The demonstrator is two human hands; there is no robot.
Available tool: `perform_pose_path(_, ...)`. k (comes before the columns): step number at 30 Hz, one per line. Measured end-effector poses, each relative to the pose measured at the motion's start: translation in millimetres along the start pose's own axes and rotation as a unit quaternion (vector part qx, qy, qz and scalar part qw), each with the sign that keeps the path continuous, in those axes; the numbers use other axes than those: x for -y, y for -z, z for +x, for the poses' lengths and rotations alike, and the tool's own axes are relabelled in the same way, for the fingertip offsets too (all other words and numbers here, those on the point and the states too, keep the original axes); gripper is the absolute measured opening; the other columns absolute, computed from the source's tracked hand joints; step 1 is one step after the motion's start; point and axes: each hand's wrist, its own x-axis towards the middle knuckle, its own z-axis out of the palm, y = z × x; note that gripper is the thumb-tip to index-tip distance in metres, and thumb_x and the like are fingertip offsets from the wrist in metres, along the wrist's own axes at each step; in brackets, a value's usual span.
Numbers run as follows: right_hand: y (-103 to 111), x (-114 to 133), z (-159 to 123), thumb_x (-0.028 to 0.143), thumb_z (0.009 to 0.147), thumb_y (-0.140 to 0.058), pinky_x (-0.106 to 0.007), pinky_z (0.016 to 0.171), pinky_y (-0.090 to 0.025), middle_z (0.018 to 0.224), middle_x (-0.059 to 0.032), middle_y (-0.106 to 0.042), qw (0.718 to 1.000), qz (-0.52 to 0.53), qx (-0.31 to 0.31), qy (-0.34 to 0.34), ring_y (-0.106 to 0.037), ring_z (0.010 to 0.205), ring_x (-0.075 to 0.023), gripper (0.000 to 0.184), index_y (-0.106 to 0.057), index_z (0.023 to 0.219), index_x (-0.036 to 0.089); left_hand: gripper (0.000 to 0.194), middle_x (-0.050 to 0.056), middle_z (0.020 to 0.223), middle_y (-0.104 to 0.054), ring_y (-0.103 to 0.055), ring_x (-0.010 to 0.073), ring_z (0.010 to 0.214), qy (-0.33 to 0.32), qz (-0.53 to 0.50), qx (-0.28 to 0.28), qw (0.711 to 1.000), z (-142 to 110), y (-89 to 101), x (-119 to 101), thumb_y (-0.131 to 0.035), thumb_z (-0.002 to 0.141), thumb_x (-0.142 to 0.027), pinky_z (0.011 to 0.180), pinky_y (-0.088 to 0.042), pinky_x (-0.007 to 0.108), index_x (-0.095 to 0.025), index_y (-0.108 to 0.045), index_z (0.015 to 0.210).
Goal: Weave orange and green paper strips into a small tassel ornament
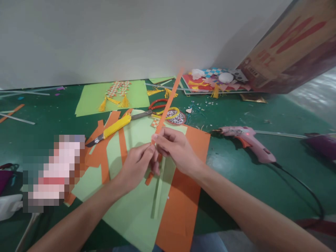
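Note:
Close together over the paper, my left hand (140, 161) and my right hand (175, 147) both pinch a narrow orange paper strip (170, 99). Its long end slants up and away; a short end shows under my fingers. A pale green paper strip (157, 196) runs down from below my hands; whether they hold it too I cannot tell. Beneath lie a light green sheet (123, 213) and an orange sheet (181, 206). Just beyond my hands are a small orange-and-white woven piece (155, 123) and scissors (147, 113) with red and yellow handles.
To the left are a yellow utility knife (117, 126), orange paper scraps (96, 157) and a blurred-out object (57, 171). On the right rests a pink glue gun (244, 138) with a cord. Tasselled woven pieces (119, 89) lie behind, near a cardboard box (286, 49).

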Motion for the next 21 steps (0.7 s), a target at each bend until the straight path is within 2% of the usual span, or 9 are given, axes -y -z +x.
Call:
perform_pose_path(5,3.7,-3.0,1.8,0.036,0.077,-0.067,-0.023,0.043,-0.022,0.044,0.0089,-0.036,0.999,0.029,-0.024,0.028,-0.03,0.041,-0.004,0.038,-0.039,0.056,0.02,0.027,-0.003,0.049,-0.053,-0.053,0.0095,0.049,-0.006,0.009,0.015,1.0,-1.3,0.9,0.0,-0.034,0.086,-0.02,0.047,-0.04,0.019,-0.019,-0.043,0.061)
perform_pose_path(15,3.7,-3.5,2.6,0.037,0.075,-0.068,-0.023,0.042,-0.022,0.046,0.0087,-0.035,0.999,0.035,-0.029,0.021,-0.031,0.041,-0.0043,0.039,-0.039,0.056,0.02,0.028,-0.002,0.049,-0.053,-0.053,0.0098,0.049,-0.01,0.018,0.012,1.0,-0.3,1.3,0.7,-0.034,0.086,-0.019,0.047,-0.04,0.019,-0.019,-0.044,0.06)
perform_pose_path(21,3.2,-2.6,2.2,0.037,0.077,-0.066,-0.023,0.043,-0.024,0.043,0.0091,-0.036,0.999,0.012,-0.025,0.02,-0.031,0.04,-0.0044,0.038,-0.04,0.057,0.02,0.035,-0.002,0.05,-0.055,-0.053,0.0102,0.05,-0.004,0.035,0.01,0.999,-1.5,1.4,-2.0,-0.037,0.092,-0.031,0.05,-0.042,0.02,-0.019,-0.046,0.061)
